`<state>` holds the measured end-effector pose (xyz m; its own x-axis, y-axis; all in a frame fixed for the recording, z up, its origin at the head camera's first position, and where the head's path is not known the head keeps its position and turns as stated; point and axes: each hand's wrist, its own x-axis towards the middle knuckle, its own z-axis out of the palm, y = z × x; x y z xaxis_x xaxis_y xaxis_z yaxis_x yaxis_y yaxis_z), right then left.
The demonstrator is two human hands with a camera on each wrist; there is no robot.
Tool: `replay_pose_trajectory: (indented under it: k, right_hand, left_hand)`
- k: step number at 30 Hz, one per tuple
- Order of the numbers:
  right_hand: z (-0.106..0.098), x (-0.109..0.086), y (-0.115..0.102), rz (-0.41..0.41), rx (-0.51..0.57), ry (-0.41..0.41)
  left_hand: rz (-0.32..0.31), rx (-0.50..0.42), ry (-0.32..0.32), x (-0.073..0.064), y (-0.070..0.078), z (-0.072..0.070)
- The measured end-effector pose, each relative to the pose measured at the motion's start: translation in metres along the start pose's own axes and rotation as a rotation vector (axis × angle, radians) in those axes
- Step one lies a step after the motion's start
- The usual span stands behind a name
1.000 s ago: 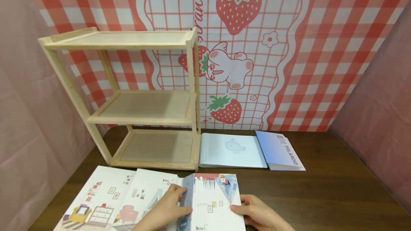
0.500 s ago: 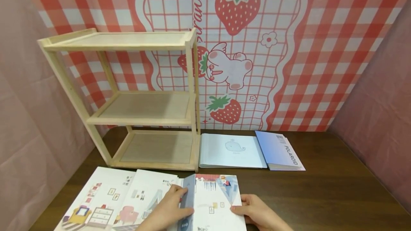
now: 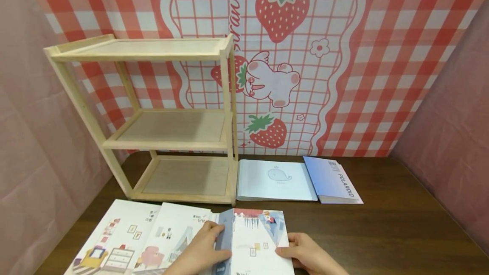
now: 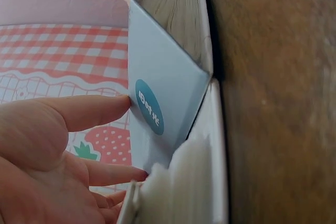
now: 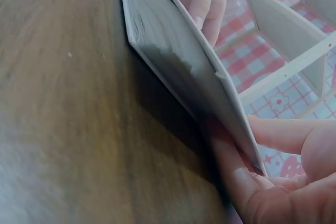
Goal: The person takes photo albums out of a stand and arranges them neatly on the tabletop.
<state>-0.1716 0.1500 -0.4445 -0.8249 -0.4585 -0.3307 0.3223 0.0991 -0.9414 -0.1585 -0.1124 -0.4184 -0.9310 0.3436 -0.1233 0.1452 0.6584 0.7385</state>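
An illustrated photo album (image 3: 256,234) with a white cover and blue-grey spine lies at the front of the table. My right hand (image 3: 307,253) grips its right edge, thumb on the cover and fingers underneath, as the right wrist view shows. Along the spine (image 4: 157,61), which bears a teal oval label, the thumb and a forefinger of my left hand (image 3: 204,245) touch with fairly straight fingers. Two similar albums, one with a yellow armchair (image 3: 114,232) and one with a pink armchair (image 3: 154,241), overlap at the left, partly under my left forearm.
A three-tier wooden shelf (image 3: 168,144) stands behind the albums at the left. To its right lie a pale album with a whale drawing (image 3: 259,179) and a blue POLAROID album (image 3: 330,181). A strawberry-printed cloth (image 3: 344,54) hangs behind the dark wooden table (image 3: 389,215).
The gripped album has shifted very slightly right and toward me, and both hands have moved with it. The view has tilted slightly; the other albums and the shelf stay put.
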Motion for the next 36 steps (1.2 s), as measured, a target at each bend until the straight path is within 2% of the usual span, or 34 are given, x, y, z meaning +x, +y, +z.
replay_pose_trajectory:
  k: [11,20,24,28,34,36]
  right_hand:
    - [-0.002,0.001,0.002,-0.015,-0.062,0.049]
    - [0.000,-0.006,-0.001,-0.019,-0.307,0.160]
    - [0.000,-0.008,0.000,-0.020,-0.311,0.143]
    - [0.000,-0.008,-0.001,-0.004,-0.318,0.150]
    - [0.002,-0.011,-0.009,0.030,-0.533,0.272]
    - [0.003,-0.011,-0.011,0.016,-0.610,0.305]
  left_hand:
    - [-0.009,0.045,0.008,0.001,0.001,0.002]
    - [-0.032,0.050,0.002,0.002,0.002,0.002]
    - [-0.049,0.061,0.006,0.002,0.003,0.005]
    - [-0.022,0.079,0.014,0.002,0.002,0.004]
    - [-0.012,0.075,0.014,0.002,0.001,0.002]
    - [-0.015,0.064,0.005,0.002,0.001,0.002]
